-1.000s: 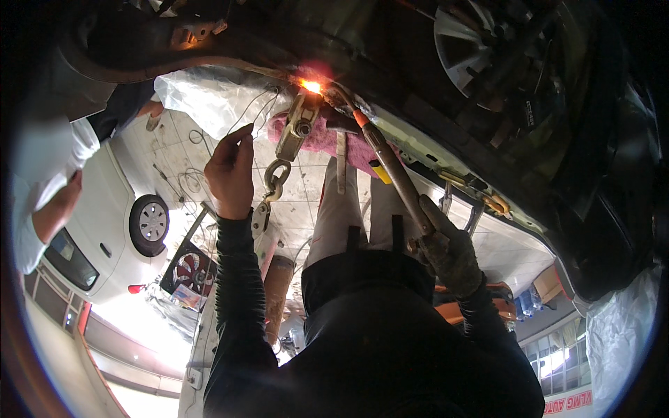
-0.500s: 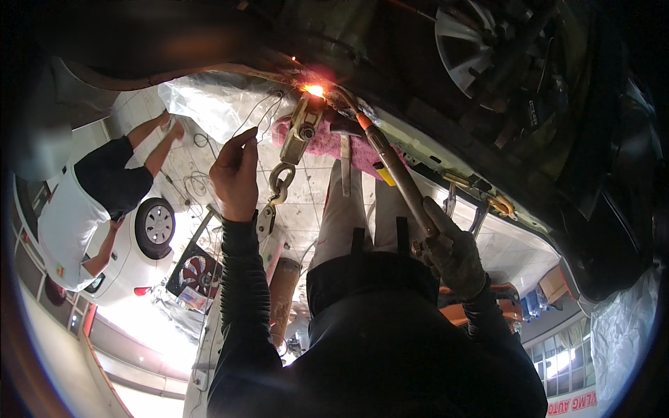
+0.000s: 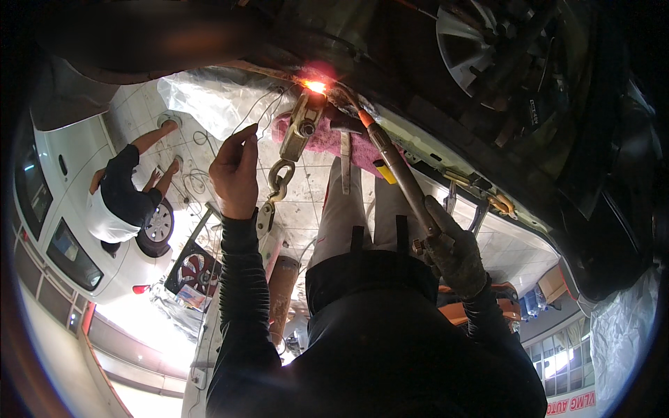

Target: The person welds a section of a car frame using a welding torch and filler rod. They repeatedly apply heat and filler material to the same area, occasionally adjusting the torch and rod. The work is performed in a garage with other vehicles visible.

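My bare left hand [image 3: 235, 171] is closed in a pinch on a thin metal wire [image 3: 267, 106], which runs up toward the car body's lower edge. In my gloved right hand [image 3: 453, 254] is a gas torch [image 3: 398, 171], gripped by its handle, with its bent tip close to a glowing orange spot [image 3: 315, 87] on the metal edge. Just below the glow, a metal pulling clamp [image 3: 296, 139] is fixed to that edge. A chain link and hook [image 3: 281, 180] hang from the clamp, left of my legs. The flame itself is hard to make out.
A pink cloth [image 3: 362, 152] lies behind the clamp, beside clear plastic sheeting [image 3: 216, 104]. At the left a person [image 3: 125, 188] bends beside a white car [image 3: 77, 230]. A radiator fan [image 3: 195, 270] and a rusty cylinder [image 3: 283, 285] stand lower left. An alloy wheel [image 3: 467, 52] is at upper right.
The person at the left has bent down and shifted toward the white car's wheel. My two hands, the torch and the wire have barely moved, and the spot still glows.
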Action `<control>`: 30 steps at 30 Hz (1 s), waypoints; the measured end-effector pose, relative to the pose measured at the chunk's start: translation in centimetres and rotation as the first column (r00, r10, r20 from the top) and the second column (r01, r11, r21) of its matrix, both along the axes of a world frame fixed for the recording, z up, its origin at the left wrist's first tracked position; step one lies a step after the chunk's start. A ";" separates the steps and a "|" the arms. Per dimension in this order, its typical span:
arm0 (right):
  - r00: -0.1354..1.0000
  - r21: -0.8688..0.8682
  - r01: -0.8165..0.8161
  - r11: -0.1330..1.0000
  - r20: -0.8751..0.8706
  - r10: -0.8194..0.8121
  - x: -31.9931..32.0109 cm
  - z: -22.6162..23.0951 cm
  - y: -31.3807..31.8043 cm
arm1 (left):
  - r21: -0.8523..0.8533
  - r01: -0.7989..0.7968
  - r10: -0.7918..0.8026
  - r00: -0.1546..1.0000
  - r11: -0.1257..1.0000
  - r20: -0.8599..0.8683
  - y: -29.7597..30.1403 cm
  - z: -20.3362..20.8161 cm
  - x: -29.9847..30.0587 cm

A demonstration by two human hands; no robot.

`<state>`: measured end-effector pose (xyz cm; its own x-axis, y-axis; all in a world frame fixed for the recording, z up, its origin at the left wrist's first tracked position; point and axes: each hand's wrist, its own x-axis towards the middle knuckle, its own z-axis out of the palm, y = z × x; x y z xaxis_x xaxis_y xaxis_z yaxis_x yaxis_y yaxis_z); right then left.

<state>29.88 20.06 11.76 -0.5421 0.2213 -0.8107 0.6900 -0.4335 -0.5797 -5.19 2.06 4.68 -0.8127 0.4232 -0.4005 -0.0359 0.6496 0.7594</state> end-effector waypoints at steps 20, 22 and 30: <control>0.999 0.020 -0.036 0.999 -0.021 0.037 0.2 -0.4 0.1 | -0.006 -0.032 0.032 0.999 0.999 0.017 -0.3 0.0 0.3; 0.999 0.038 -0.035 0.999 -0.036 0.037 0.4 -0.6 -0.1 | -0.004 -0.026 0.026 1.000 1.000 0.008 -0.5 -0.2 0.3; 0.998 0.062 -0.045 0.997 -0.035 0.047 0.3 -0.7 -0.1 | -0.029 -0.030 0.030 1.000 0.999 0.005 0.1 0.1 0.4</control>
<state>30.19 19.94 11.09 -0.5819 0.2444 -0.7757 0.6861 -0.3645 -0.6296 -4.75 2.14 4.77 -0.8226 0.3871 -0.4164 -0.0598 0.6695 0.7404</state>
